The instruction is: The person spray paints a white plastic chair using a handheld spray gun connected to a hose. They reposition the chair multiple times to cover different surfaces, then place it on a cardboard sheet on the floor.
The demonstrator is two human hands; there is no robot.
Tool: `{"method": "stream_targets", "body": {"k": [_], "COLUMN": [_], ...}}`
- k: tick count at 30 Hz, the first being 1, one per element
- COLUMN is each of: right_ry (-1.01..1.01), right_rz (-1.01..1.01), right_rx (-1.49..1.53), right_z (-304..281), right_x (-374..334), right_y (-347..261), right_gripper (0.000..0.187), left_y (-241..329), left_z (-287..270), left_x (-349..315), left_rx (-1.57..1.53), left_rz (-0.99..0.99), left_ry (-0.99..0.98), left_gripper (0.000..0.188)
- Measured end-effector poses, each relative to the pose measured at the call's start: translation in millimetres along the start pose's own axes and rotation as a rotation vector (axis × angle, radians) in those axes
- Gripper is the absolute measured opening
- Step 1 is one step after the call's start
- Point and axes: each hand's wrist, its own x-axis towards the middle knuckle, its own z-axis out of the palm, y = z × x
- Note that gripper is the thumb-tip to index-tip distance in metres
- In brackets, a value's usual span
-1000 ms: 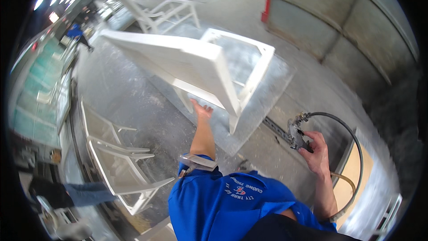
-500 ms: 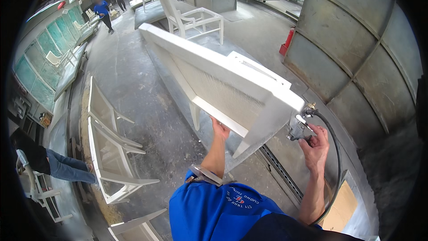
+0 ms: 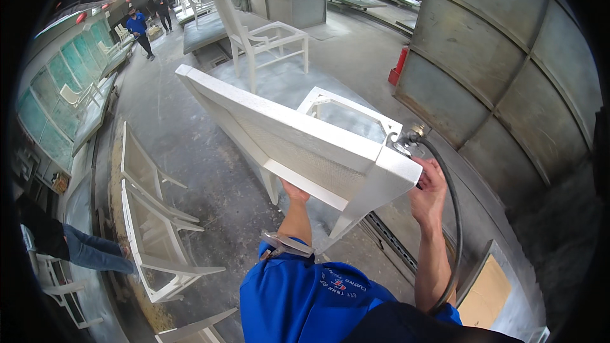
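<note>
A white chair [image 3: 305,136] with a woven back panel is tilted in front of me, its back toward me. My left hand [image 3: 295,192] grips the lower rail of its back, fingers hidden behind the wood. Beyond the near end of the chair, my right hand [image 3: 429,184] is closed around a metal spray gun [image 3: 403,148]. The chair's corner hides part of the gun and some fingers. From the gun a black hose [image 3: 455,216] curves down along my right forearm.
Another white chair [image 3: 279,28] stands beyond on a grey platform [image 3: 222,75]. Several white chair frames [image 3: 149,222] lean at left. Metal panels [image 3: 476,44] and a red extinguisher [image 3: 398,67] are at right. A person in jeans [image 3: 95,248] is at left; two people walk far off.
The chair has turned and dropped slightly at its far end, showing more of its seat frame. My right hand and spray gun have moved left, partly behind the chair's corner.
</note>
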Motion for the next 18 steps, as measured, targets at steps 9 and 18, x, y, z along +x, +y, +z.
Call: {"method": "stream_targets", "body": {"k": [9, 18], "right_ry": [-0.119, -0.175], "right_rz": [-0.212, -0.024], "right_rx": [-0.042, 0.411], "right_z": [45, 14], "right_x": [43, 27], "right_y": [-2, -11], "right_gripper": [0.034, 0.032], "left_y": [-10, -24], "left_z": [32, 61], "left_x": [-32, -119], "left_rx": [0.084, 0.051], "left_rz": [-0.095, -0.190], "left_ry": [0.033, 0.123], "left_gripper": [0.067, 0.072]}}
